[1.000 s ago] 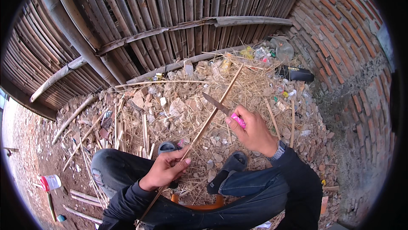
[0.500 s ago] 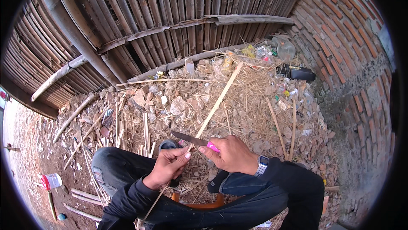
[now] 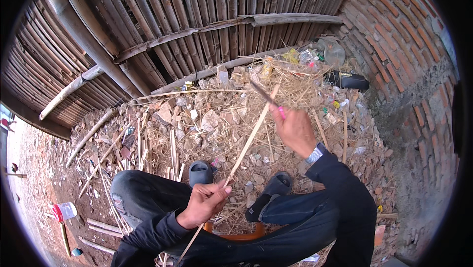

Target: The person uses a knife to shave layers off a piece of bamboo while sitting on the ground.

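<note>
My left hand (image 3: 206, 203) is closed around a long, pale bamboo strip (image 3: 249, 144), pinching it between thumb and fingers. The strip slants up and away to the right, and its lower end passes down over my leg. Farther out, my right hand (image 3: 294, 128) grips a knife (image 3: 262, 91) with a pink handle and a dark blade. The blade lies across the strip near its far end; whether it touches the strip I cannot tell. Most of the handle is hidden in my fist.
Stones, straw and litter cover the ground, with loose bamboo strips (image 3: 173, 152) among them. A bamboo wall (image 3: 197, 15) stands ahead, a brick wall (image 3: 394, 45) at right. My feet wear grey slides (image 3: 278, 184). A red-and-white bucket (image 3: 65, 211) is at far left; a black box (image 3: 348, 80) lies far right.
My right hand with the knife has moved up and away along the strip toward its far end. My left hand has shifted slightly down and keeps its hold.
</note>
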Available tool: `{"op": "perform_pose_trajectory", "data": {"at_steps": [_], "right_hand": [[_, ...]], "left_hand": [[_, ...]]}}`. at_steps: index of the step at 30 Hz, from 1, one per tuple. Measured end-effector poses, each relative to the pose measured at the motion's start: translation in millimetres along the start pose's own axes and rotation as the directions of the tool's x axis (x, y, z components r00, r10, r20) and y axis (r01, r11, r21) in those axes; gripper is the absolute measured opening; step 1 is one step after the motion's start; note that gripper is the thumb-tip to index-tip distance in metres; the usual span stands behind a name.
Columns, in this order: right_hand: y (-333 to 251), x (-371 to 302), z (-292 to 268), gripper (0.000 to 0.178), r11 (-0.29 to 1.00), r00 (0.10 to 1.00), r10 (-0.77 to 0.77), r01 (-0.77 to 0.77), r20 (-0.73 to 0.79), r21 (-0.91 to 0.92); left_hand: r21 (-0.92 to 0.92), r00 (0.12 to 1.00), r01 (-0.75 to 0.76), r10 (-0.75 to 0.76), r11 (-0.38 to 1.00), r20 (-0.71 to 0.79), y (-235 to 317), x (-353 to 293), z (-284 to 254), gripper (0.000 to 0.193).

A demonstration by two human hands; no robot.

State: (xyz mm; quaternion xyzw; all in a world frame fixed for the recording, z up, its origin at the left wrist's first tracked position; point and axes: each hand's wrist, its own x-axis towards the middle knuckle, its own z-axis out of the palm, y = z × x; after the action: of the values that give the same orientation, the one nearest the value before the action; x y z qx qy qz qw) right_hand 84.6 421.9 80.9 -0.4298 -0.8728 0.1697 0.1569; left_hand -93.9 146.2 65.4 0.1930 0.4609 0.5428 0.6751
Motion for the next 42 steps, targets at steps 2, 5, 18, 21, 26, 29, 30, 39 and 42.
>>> {"op": "perform_pose_trajectory", "data": {"at_steps": [2, 5, 18, 21, 26, 29, 30, 39, 42], "right_hand": [[61.7, 26.2, -56.9, 0.066, 0.995, 0.945, 0.067, -0.089, -0.321, -0.054], [70.6, 16.7, -67.1, 0.063, 0.990, 0.894, 0.134, -0.102, -0.428, 0.096], [-57.4, -58.0, -22.6, 0.056, 0.937, 0.940, -0.276, 0.216, 0.202, 0.274], [-68.9, -72.9, -10.2, 0.057, 0.911, 0.923, -0.348, 0.292, 0.164, 0.292], [-37.6, -30.2, -16.6, 0.055, 0.981, 0.984, -0.136, 0.118, 0.114, 0.155], [-42.9, -33.0, -20.1, 0.058, 0.972, 0.970, -0.098, 0.046, 0.224, 0.229], [-55.4, -50.1, -11.8, 0.060, 0.950, 0.954, -0.249, 0.208, 0.165, 0.231], [74.2, 25.8, -39.5, 0.065, 0.990, 0.973, 0.138, -0.127, -0.185, 0.066], [79.5, 21.8, -39.1, 0.061, 0.989, 0.939, 0.110, -0.071, -0.325, 0.129]], "left_hand": [[0.098, 0.997, -0.044, 0.037, 0.994, 0.073, 3.3, -6.5, 4.8, 0.021], [-0.026, 0.991, -0.105, 0.107, 0.994, 0.085, 19.1, 3.7, 2.8, 0.024], [-0.112, 0.993, 0.071, -0.060, 0.991, 0.100, 28.5, 9.9, 3.2, 0.038], [-0.156, 0.992, 0.101, -0.087, 0.983, 0.091, 32.8, 8.3, 7.7, 0.038], [-0.182, 0.995, 0.101, -0.099, 0.978, 0.018, 34.0, 2.8, 1.9, 0.038], [-0.158, 0.995, 0.101, -0.098, 0.982, 0.026, 32.4, 7.0, 0.6, 0.038], [-0.145, 0.994, 0.104, -0.098, 0.984, 0.048, 30.2, 9.3, 0.6, 0.039], [-0.048, 0.980, 0.063, -0.052, 0.997, 0.194, 7.9, 0.8, -9.3, 0.034], [-0.090, 0.965, 0.117, -0.092, 0.989, 0.244, 25.6, 2.6, -3.1, 0.037]]}}
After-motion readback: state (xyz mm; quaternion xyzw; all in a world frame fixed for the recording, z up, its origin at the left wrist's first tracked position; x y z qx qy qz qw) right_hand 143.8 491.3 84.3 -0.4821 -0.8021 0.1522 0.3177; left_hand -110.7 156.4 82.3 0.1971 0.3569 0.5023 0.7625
